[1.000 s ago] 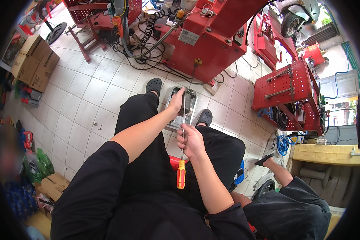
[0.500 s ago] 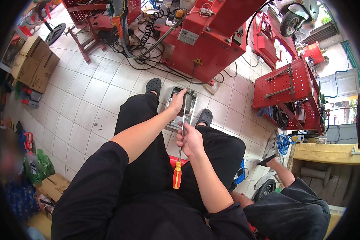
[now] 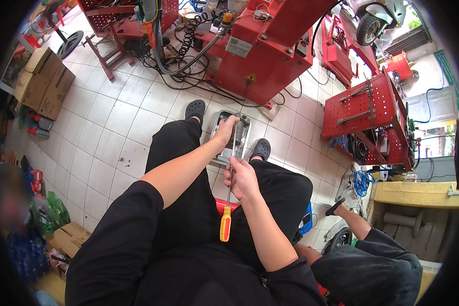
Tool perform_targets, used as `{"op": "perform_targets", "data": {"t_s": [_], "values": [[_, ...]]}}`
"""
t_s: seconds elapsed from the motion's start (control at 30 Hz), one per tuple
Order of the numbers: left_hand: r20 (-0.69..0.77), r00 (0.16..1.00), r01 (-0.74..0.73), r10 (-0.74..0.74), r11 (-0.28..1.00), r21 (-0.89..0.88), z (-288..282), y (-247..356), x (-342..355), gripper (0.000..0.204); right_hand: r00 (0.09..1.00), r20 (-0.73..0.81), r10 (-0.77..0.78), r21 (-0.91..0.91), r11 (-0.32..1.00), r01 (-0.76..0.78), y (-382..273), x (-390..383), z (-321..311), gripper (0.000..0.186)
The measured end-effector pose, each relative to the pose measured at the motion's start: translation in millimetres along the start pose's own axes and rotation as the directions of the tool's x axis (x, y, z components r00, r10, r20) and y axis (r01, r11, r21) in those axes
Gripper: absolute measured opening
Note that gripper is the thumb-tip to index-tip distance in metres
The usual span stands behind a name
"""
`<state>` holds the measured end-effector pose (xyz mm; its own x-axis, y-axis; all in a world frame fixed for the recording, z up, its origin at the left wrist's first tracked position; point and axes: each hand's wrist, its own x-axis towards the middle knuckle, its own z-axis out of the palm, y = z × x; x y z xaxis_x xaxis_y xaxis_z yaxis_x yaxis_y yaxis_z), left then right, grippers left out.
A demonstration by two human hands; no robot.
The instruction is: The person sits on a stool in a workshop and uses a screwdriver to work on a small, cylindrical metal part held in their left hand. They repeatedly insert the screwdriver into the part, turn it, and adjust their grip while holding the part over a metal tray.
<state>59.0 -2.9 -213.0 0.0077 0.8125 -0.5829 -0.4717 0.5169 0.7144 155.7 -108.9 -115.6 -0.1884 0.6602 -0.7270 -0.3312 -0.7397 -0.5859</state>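
Observation:
A long screwdriver (image 3: 225,228) with a yellow and red handle points away from me between my knees. My right hand (image 3: 243,178) is closed around the middle of its metal shaft, leaving the handle free below. Farther out, the fingers of my left hand (image 3: 225,131) close at the far part of the shaft; whether they also pinch something small there is hidden. Beneath that hand, a silver metal tray (image 3: 217,153) lies on the floor between my feet. Small metal parts (image 3: 244,120) show at its far right corner.
Ahead stands a large red machine (image 3: 260,61), with black cables (image 3: 188,76) on the tiles. A red perforated cart (image 3: 362,117) is at the right. Cardboard boxes (image 3: 45,84) stand at the left. Another person's leg (image 3: 359,224) reaches in at the lower right.
My left fingers have curled in slightly at the shaft's far part. My right hand and the screwdriver have barely moved. The other person's foot has shifted a little.

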Motion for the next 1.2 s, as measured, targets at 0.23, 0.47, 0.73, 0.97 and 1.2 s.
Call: {"op": "perform_targets", "data": {"t_s": [0.23,0.47,0.73,0.97,1.2], "values": [[0.023,0.999,0.045,-0.045,0.999,0.005,-0.7,-0.8,0.5,0.043,0.999,-0.02,-0.03,-0.039,0.999,0.03,1.9,0.8,1.2,0.024],[0.069,0.996,0.061,-0.061,0.998,0.003,-3.2,-1.7,2.1,0.045,1.0,-0.023,-0.018,-0.025,1.0,0.018,2.0,1.1,1.2,0.02],[0.122,0.992,0.044,-0.043,0.999,-0.007,-5.9,-4.6,5.5,0.046,1.0,-0.013,0.001,0.019,1.0,0.0,3.4,-3.1,5.3,0.014],[0.098,0.989,0.11,-0.11,0.994,0.011,-2.3,6.6,-12.0,0.052,0.996,-0.045,-0.083,0.03,0.996,0.084,-36.7,7.4,5.1,0.008],[0.09,0.989,0.111,-0.115,0.993,0.048,-4.3,-1.6,3.2,0.053,0.837,-0.125,-0.533,-0.56,0.734,0.384,-62.6,83.8,-0.8,0.024]]}}
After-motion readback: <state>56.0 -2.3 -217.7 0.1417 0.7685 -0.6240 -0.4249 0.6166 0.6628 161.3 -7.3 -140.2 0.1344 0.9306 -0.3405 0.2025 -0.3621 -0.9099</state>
